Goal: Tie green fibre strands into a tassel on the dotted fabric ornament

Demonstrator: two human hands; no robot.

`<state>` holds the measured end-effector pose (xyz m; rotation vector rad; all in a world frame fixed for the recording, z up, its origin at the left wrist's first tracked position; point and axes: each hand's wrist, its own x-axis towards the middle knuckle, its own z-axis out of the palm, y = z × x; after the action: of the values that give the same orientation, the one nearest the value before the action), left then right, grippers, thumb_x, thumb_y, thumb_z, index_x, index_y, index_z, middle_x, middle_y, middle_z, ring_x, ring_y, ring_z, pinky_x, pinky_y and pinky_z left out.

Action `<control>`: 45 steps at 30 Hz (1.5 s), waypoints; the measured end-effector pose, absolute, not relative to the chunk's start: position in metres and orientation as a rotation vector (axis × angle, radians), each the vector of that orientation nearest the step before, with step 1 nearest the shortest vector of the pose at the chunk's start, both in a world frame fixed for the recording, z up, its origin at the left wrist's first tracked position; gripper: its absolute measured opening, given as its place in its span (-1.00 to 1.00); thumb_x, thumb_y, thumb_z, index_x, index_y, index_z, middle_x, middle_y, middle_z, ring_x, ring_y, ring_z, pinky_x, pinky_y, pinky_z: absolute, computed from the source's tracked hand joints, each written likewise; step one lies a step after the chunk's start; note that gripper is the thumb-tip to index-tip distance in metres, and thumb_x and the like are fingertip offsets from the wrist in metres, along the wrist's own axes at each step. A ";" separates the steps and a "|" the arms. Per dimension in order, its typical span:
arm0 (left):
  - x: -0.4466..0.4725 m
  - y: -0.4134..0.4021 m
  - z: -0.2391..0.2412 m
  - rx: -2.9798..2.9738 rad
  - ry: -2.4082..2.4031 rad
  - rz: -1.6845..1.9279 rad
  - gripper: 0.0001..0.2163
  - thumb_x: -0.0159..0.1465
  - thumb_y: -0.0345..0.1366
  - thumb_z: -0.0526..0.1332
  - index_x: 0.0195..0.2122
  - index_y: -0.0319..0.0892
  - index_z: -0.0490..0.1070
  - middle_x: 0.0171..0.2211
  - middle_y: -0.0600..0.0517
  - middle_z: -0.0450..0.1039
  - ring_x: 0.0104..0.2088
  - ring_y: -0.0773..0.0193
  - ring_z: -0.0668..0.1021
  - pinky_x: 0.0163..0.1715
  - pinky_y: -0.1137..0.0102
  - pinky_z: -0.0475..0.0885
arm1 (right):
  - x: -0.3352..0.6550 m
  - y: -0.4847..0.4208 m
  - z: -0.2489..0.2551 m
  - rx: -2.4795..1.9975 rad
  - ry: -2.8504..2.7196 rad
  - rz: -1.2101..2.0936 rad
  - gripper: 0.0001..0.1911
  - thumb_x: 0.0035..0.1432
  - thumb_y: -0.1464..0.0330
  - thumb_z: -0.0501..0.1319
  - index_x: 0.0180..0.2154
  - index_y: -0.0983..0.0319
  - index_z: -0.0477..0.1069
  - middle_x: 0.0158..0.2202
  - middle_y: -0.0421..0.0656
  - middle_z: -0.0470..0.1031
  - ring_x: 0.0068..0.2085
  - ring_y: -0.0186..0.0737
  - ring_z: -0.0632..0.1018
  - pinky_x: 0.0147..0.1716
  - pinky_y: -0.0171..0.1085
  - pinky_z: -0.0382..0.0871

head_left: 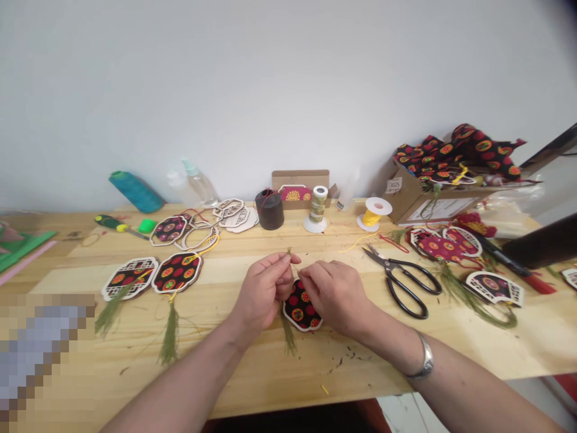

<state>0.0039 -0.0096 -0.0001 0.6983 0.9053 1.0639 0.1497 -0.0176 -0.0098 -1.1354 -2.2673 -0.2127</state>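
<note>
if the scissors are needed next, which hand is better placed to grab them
Probably the right hand: the scissors lie on its side, close by. The left hand would have to reach past it. Both look busy at the ornament, so the right must free itself first.

A gap is offered between the left hand and the nearest tasselled ornament; to the right, passage is obstructed by the scissors, and toward the wall by the black spool.
</note>
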 end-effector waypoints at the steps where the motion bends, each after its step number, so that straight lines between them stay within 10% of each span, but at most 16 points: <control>1: 0.004 -0.010 0.000 0.699 0.907 1.064 -0.85 0.14 -0.27 0.22 -0.40 -0.27 0.38 -0.70 0.24 -0.05 -0.69 0.55 0.02 -0.69 0.56 -0.11 | 0.150 -0.018 -0.010 -1.135 -2.267 -0.209 -0.79 0.14 0.51 0.05 -0.50 0.26 0.34 -0.60 -0.21 0.38 -0.56 -0.32 0.33 -0.51 -0.30 0.08; 9: 0.005 -0.009 -0.001 0.724 0.918 1.045 -0.83 0.15 -0.24 0.20 -0.47 -0.24 0.30 -0.70 0.24 -0.02 -0.69 0.54 0.01 -0.70 0.57 -0.11 | 0.151 -0.018 -0.009 -1.170 -2.259 0.011 -0.78 0.16 0.48 0.04 -0.47 0.28 0.38 -0.56 -0.16 0.42 -0.53 -0.31 0.37 -0.50 -0.30 0.16; 25: 0.008 -0.018 -0.005 1.103 1.053 0.906 -0.75 0.17 -0.11 0.16 -0.45 -0.22 0.29 -0.62 0.19 0.12 -0.61 0.50 0.17 -0.64 0.57 0.07 | 0.161 0.004 -0.002 -1.063 -1.271 1.570 -0.65 -0.18 0.28 0.39 -0.25 0.19 0.54 -0.28 -0.16 0.53 -0.28 -0.30 0.49 -0.16 -0.21 0.35; 45: 0.009 -0.019 -0.005 1.036 0.898 0.813 -0.81 0.21 -0.22 0.13 -0.40 -0.26 0.37 -0.66 0.20 0.07 -0.66 0.52 0.11 -0.66 0.52 -0.04 | 0.160 0.004 0.006 -1.015 -1.201 1.672 -0.75 -0.16 0.25 0.37 -0.58 0.30 0.42 -0.65 -0.27 0.40 -0.55 -0.41 0.39 -0.47 -0.35 0.25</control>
<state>0.0086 -0.0188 -0.0054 1.0363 0.8982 0.8132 0.1601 0.0040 0.0059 -1.0151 -1.2009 1.6717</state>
